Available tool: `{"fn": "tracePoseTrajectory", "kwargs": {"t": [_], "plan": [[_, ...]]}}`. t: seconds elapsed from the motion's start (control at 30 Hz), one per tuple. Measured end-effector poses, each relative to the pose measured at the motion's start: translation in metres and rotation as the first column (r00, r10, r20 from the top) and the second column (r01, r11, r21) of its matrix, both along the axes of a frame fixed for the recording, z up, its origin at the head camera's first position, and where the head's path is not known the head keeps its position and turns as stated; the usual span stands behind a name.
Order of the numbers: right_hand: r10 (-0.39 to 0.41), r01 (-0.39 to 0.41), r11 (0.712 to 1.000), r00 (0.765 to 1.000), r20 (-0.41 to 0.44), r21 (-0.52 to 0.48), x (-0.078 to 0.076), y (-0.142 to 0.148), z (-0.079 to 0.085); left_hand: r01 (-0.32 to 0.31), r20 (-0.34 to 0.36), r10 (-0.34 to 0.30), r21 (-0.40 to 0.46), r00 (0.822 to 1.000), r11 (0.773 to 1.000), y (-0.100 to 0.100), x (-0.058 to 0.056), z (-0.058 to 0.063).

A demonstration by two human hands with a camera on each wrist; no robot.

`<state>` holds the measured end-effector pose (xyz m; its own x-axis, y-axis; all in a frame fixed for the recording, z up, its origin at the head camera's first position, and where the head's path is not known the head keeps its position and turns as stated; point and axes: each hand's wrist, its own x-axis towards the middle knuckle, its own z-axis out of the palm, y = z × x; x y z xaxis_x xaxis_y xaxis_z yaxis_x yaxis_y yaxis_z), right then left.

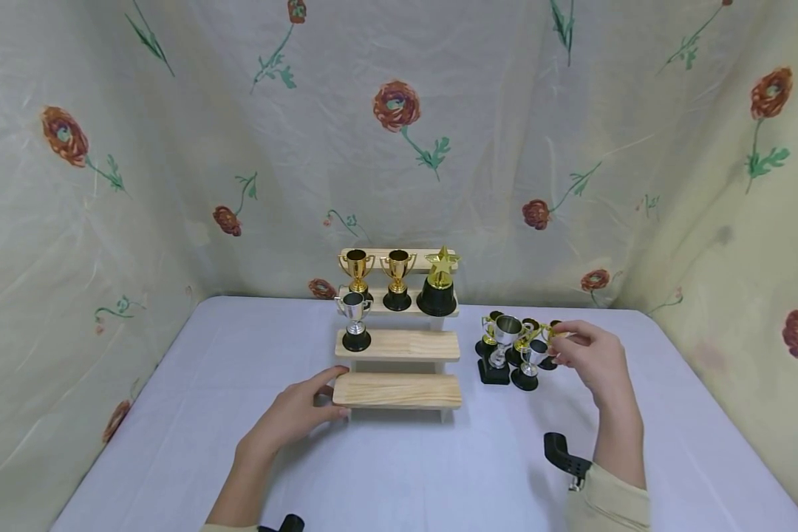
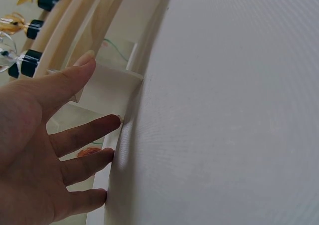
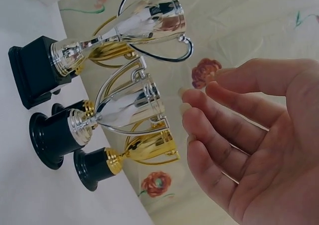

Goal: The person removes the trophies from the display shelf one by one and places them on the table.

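Observation:
My left hand [image 1: 292, 414] rests at the left end of a stepped wooden stand [image 1: 399, 390], thumb touching near the lowest board, other fingers extended. On the stand are a small silver trophy cup [image 1: 355, 310], two gold trophy cups [image 1: 357, 267] and a gold star trophy [image 1: 439, 284]. My right hand [image 1: 592, 362] hovers beside a cluster of trophies on the right. Its fingers [image 3: 204, 120] are loosely bent with nothing between them. Nearest are a small silver cup [image 3: 132, 105], a gold cup [image 3: 152, 147] and a larger silver cup [image 3: 154, 20] on a square black base.
A white-covered table [image 1: 399, 473] carries the stand and the cluster. More gold cups [image 1: 488, 332] stand behind the silver ones, partly hidden. A floral curtain [image 1: 472, 185] hangs behind and at both sides. Black straps [image 1: 565, 458] circle the wrists.

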<state>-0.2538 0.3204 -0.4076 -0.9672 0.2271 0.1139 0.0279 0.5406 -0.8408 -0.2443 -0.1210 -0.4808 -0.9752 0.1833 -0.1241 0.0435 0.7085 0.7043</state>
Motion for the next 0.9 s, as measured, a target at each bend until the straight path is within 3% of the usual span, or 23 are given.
{"fn": "tracePoseTrajectory", "kwargs": {"t": [0.33,0.57,0.9], "plan": [[0.06,-0.06,0.998,0.997,-0.05,0.017,0.005,-0.012,0.012,0.0,-0.004,0.0,-0.008,1.0,1.0,0.0,0.001,0.001],[0.119,-0.122,0.992,0.99,-0.079,-0.035,0.002,-0.021,0.012,0.006,-0.01,-0.006,-0.013,1.0,1.0,0.0,0.001,0.0],[0.167,-0.166,0.985,0.986,-0.012,0.041,-0.002,-0.041,0.015,0.005,-0.013,-0.005,-0.004,1.0,1.0,0.0,0.001,0.0]]}}
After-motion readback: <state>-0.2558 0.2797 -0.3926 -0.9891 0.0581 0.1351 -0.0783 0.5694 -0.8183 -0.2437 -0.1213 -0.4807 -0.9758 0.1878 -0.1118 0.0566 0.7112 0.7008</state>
